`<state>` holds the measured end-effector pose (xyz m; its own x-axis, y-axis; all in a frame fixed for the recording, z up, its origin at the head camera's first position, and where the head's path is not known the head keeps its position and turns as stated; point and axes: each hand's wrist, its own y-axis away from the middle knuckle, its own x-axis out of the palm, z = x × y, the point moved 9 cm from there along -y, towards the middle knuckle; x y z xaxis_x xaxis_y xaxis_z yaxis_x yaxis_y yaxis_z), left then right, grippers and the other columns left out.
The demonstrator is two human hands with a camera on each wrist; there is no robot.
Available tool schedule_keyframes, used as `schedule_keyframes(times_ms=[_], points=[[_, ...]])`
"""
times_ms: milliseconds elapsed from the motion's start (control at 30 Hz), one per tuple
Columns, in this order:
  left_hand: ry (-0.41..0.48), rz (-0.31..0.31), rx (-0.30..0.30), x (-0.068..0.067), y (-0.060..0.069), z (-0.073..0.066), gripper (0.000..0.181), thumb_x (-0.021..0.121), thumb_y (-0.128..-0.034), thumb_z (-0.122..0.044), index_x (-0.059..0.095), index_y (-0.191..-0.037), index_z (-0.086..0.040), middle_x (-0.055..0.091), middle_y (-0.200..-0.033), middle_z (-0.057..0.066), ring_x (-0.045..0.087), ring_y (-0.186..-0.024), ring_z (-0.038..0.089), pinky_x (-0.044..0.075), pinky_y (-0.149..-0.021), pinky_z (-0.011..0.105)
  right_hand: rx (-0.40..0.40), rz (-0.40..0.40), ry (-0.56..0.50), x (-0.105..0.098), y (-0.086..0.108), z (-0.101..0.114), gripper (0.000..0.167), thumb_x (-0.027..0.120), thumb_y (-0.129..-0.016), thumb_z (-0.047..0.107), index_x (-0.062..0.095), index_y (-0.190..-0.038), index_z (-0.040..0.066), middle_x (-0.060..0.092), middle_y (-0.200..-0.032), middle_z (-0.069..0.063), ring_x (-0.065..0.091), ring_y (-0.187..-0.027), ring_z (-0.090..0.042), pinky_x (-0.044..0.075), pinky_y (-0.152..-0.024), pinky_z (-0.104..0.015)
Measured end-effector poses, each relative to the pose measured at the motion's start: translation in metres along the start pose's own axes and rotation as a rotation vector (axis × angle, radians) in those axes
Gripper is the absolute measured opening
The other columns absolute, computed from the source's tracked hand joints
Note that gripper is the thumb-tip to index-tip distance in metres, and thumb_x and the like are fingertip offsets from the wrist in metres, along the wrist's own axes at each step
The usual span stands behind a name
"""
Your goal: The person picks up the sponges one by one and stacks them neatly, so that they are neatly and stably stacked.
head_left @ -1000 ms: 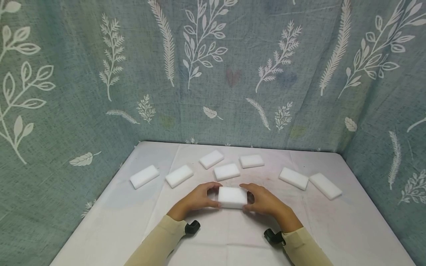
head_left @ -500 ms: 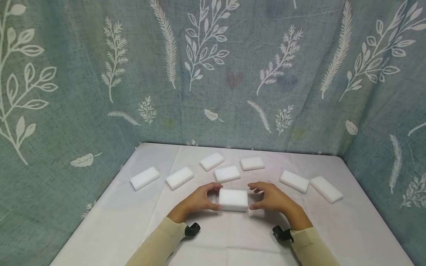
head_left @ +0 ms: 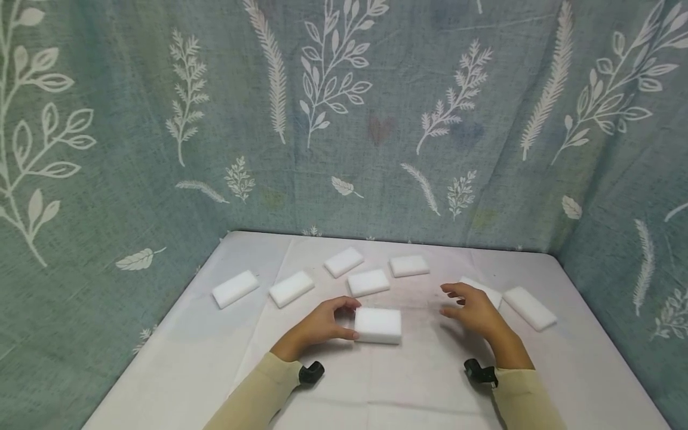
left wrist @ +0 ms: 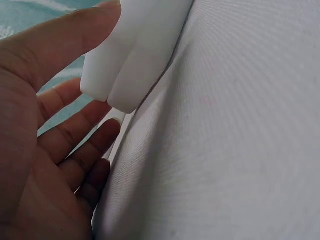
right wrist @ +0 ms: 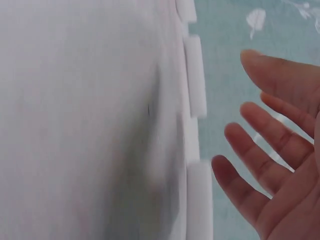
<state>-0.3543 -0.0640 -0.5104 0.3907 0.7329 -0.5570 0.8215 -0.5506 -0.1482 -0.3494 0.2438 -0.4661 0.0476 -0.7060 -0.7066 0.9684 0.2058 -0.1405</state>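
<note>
Left hand has its thumb and fingers curved round the left end of a white two-block stack, mid-table. Right hand hangs relaxed, holding nothing, partly hiding another white block; can't really tell how high it is, wrist view's blurry.

block stack on table | left hand left | loose blocks behind

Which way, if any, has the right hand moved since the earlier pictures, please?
Yes: in the head view, the right hand has moved rightward, away from the stacked blocks and nearer the table's right edge.
</note>
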Motion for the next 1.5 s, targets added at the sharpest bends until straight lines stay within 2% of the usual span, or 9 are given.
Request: schedule_keyframes(times_ms=[200,633,900,1100,1167,1267,1333,1400,1500], points=[[0.008,0.006,-0.009,0.002,0.0,0.001,0.063,0.09,-0.0681,-0.031,0.062,-0.123,-0.018,0.06,-0.112,-0.009,0.054,-0.109,0.013,0.041,-0.099,0.036,0.086,-0.034,0.023,-0.019,0.006,-0.024,0.056,0.075,-0.086,0.017,0.054,-0.136,0.003,0.055,-0.133,-0.017,0.055,-0.117,-0.037,0.047,-0.093,-0.05],[0.018,0.0,-0.011,0.0,0.001,-0.003,0.062,0.09,-0.0675,-0.029,0.063,-0.121,-0.017,0.061,-0.11,-0.009,0.055,-0.107,0.015,0.042,-0.097,0.036,0.211,-0.1,0.008,-0.041,0.012,-0.053,0.062,0.075,-0.087,0.031,0.051,-0.138,0.004,0.047,-0.139,-0.023,0.048,-0.122,-0.045,0.043,-0.096,-0.055],[-0.002,0.002,-0.014,-0.001,0.0,-0.003,0.063,0.09,-0.0676,-0.032,0.062,-0.122,-0.017,0.06,-0.11,-0.01,0.055,-0.107,0.014,0.042,-0.097,0.035,0.233,-0.183,0.091,-0.059,0.019,-0.069,0.067,0.075,-0.086,0.039,0.052,-0.137,0.002,0.042,-0.142,-0.024,0.039,-0.127,-0.049,0.037,-0.098,-0.062],[0.008,-0.004,-0.01,-0.001,0.0,-0.002,0.062,0.09,-0.068,-0.029,0.062,-0.122,-0.017,0.06,-0.11,-0.009,0.055,-0.107,0.016,0.042,-0.097,0.038,0.228,-0.15,0.162,-0.059,0.017,-0.076,0.07,0.076,-0.084,0.039,0.051,-0.135,-0.003,0.037,-0.143,-0.03,0.032,-0.13,-0.05,0.031,-0.101,-0.065],[0.013,-0.001,0.001,-0.003,0.003,-0.013,0.061,0.09,-0.0689,-0.024,0.062,-0.122,-0.013,0.06,-0.11,-0.004,0.056,-0.107,0.022,0.042,-0.097,0.04,0.228,-0.126,0.16,-0.056,0.016,-0.077,0.07,0.076,-0.084,0.038,0.05,-0.135,-0.003,0.036,-0.143,-0.031,0.032,-0.13,-0.05,0.03,-0.101,-0.065],[0.017,-0.005,0.008,-0.002,0.003,-0.013,0.061,0.09,-0.0694,-0.019,0.062,-0.123,-0.01,0.06,-0.111,-0.002,0.055,-0.108,0.026,0.041,-0.097,0.043,0.24,-0.097,0.152,-0.052,0.016,-0.082,0.069,0.077,-0.084,0.032,0.049,-0.136,-0.005,0.036,-0.142,-0.032,0.033,-0.129,-0.051,0.03,-0.101,-0.065],[0.012,-0.004,0.006,-0.002,0.003,-0.012,0.061,0.09,-0.0688,-0.021,0.062,-0.122,-0.011,0.061,-0.111,-0.003,0.055,-0.108,0.024,0.042,-0.098,0.042,0.244,-0.083,0.158,-0.049,0.015,-0.083,0.068,0.077,-0.084,0.028,0.049,-0.135,-0.006,0.036,-0.141,-0.033,0.033,-0.128,-0.052,0.03,-0.101,-0.064],[0.008,-0.007,0.004,-0.001,0.001,-0.002,0.062,0.091,-0.0678,-0.027,0.062,-0.122,-0.016,0.06,-0.111,-0.007,0.055,-0.108,0.019,0.042,-0.098,0.039,0.253,-0.078,0.173,-0.048,0.015,-0.085,0.066,0.077,-0.084,0.025,0.049,-0.135,-0.006,0.037,-0.14,-0.033,0.034,-0.128,-0.052,0.03,-0.102,-0.064],[0.012,-0.002,0.009,-0.001,0.0,-0.001,0.063,0.091,-0.0666,-0.032,0.063,-0.121,-0.019,0.061,-0.11,-0.01,0.055,-0.108,0.014,0.042,-0.098,0.036,0.265,-0.072,0.201,-0.048,0.015,-0.086,0.066,0.077,-0.083,0.024,0.049,-0.134,-0.007,0.038,-0.139,-0.034,0.034,-0.128,-0.052,0.029,-0.102,-0.064]])
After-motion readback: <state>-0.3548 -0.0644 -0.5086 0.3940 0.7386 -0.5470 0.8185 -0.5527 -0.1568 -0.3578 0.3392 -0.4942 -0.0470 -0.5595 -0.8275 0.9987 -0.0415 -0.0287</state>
